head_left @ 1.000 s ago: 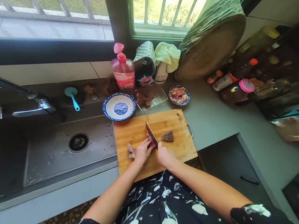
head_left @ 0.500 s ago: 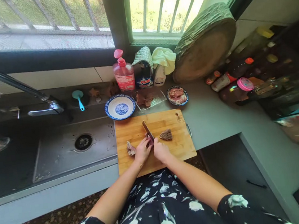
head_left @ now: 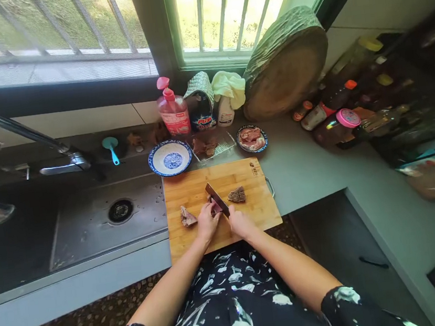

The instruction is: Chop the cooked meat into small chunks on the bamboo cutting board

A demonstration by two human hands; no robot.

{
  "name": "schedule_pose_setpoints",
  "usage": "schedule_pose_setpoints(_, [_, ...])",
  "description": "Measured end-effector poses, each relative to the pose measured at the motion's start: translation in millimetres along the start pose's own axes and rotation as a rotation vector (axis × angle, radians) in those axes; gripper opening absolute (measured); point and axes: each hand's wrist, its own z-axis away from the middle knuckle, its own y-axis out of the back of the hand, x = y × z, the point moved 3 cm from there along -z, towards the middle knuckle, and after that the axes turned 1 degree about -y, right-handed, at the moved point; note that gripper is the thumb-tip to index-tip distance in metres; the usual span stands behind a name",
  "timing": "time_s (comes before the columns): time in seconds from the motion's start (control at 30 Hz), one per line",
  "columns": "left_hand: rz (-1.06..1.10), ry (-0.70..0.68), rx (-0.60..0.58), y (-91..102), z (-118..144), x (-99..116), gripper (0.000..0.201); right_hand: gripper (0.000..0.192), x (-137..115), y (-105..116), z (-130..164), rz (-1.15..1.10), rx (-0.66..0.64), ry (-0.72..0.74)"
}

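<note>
On the wooden cutting board point(head_left: 188, 185), my right hand point(head_left: 242, 222) is closed round the handle of a knife point(head_left: 217, 198). The blade points away from me and to the left, beside a piece of reddish meat point(head_left: 215, 205). Against that piece, my left hand point(head_left: 208, 221) is closed, fingertips holding it down; part of the meat is hidden by the fingers and the blade. Left of my left hand lies another chunk of meat point(head_left: 187, 217). A brown, cut-marked piece of meat point(head_left: 237, 195) lies to the right of the blade.
Behind the board stand a blue-rimmed plate point(head_left: 157, 162), a clear tray point(head_left: 222, 151) with dark meat and a small bowl point(head_left: 265, 145) of raw meat. The sink point(head_left: 90, 221) is at left. Bottles and a round wooden block point(head_left: 285, 70) line the back.
The knife has swung slightly right, away from my left fingers, showing more of its blade. My right hand has shifted right and a little nearer to me. The whole view has shifted slightly.
</note>
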Motion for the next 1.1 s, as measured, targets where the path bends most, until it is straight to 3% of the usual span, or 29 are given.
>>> schedule_pose_setpoints(0.17, [-0.212, -0.042, -0.216, 23.2, -16, 13, 0.047, 0.024, 30, 21, 16, -0.059, 0.190, -0.064])
schedule_pose_setpoints(0.33, [-0.440, -0.412, -0.567, 28.2, -62, 21, 0.053, 0.020, 46, 18, 31, -0.120, 0.197, -0.149])
schedule_pose_setpoints(0.4, [-0.462, -0.465, -0.653, 22.5, -70, 19, 0.048, 0.020, 46, 10, 34, -0.137, 0.187, -0.175])
schedule_pose_setpoints(0.5, [-0.498, -0.354, -0.595, 15.4, -67, 14, 0.043, 0.022, 45, -2, 36, -0.147, 0.176, -0.211])
schedule_pose_setpoints(0.63, [-0.559, -0.060, -0.362, 9.2, -46, 11, 0.043, 0.020, 37, -8, 32, -0.124, 0.191, -0.224])
schedule_pose_setpoints(0.73, [-0.556, 0.033, -0.253, 4.4, -35, 14, 0.045, 0.019, 27, -5, 25, -0.094, 0.205, -0.220])
schedule_pose_setpoints(0.9, [-0.384, -0.068, -0.246, 6.9, -32, 4, 0.044, 0.020, 8, 5, 22, -0.047, 0.242, -0.170])
schedule_pose_setpoints(1.1, [-0.167, -0.205, -0.250, 8.4, -33, -13, 0.035, 0.022, -7, 4, 23, -0.068, 0.185, -0.163])
